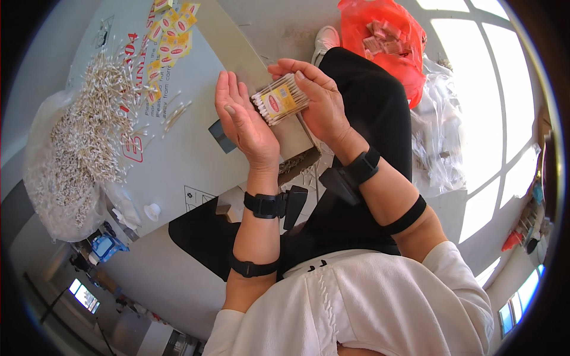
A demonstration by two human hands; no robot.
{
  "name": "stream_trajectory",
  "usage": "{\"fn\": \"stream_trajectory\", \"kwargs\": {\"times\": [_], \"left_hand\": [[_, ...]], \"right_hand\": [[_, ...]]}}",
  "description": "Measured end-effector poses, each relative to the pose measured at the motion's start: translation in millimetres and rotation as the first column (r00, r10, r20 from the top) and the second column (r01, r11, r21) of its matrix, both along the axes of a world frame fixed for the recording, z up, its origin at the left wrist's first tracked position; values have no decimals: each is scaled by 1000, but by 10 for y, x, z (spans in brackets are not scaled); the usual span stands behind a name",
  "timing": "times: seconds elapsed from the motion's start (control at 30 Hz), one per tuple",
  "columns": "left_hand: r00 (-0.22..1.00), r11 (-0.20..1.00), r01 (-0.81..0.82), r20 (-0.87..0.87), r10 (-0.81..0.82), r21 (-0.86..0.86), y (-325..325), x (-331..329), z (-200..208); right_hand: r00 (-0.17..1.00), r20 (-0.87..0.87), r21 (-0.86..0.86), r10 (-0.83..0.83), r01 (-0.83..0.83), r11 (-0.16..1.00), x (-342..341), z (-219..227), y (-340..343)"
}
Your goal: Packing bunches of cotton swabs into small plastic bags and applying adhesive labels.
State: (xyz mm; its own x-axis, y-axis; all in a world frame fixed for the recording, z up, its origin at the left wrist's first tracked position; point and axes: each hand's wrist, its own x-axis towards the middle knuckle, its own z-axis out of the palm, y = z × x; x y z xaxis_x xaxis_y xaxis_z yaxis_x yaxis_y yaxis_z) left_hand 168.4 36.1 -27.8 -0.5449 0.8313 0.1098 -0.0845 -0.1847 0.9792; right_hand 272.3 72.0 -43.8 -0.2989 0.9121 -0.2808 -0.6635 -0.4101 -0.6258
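Note:
A flat clear pack of cotton swabs (280, 99) with a yellow and red label is in my right hand (323, 98), whose thumb and fingers close on its right end. The white swab tips face my left hand (243, 118). That hand is held up beside the pack, palm turned toward it, fingers stretched out and nothing in it. Whether its fingers touch the tips I cannot tell. Below the hands is a cardboard surface (231, 29) with an open box edge, where more swabs show in the gap.
On the large printed board (166, 142) at left lies a big heap of loose cotton swabs (89, 130), partly on a clear plastic bag. Yellow labels (172, 41) lie scattered at the far side. A red plastic bag (380, 35) with small packs stands on the floor, beside clear plastic bags (439, 130).

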Motion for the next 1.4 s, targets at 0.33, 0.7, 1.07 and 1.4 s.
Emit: {"fn": "stream_trajectory", "kwargs": {"times": [0.33, 0.7, 1.07, 1.4], "left_hand": [[880, 930, 324, -306, -363, -171, -21, -104, 177], [959, 981, -108, -276, 60, -161, -662, -812, 63], [367, 919, -368, -930, 0, -145, -598, -1733, 203], [462, 827, -481, -886, -43, -291, -548, -2072, -49]], "right_hand": [[966, 257, 158, -34, -7, 987, -36, -46, -12], [879, 404, 83, -255, 242, 967, 114, -160, 87], [668, 707, 579, -233, -356, 733, -371, 499, -135], [398, 806, 584, -438, -654, 481, -1385, 186, 178]]}}
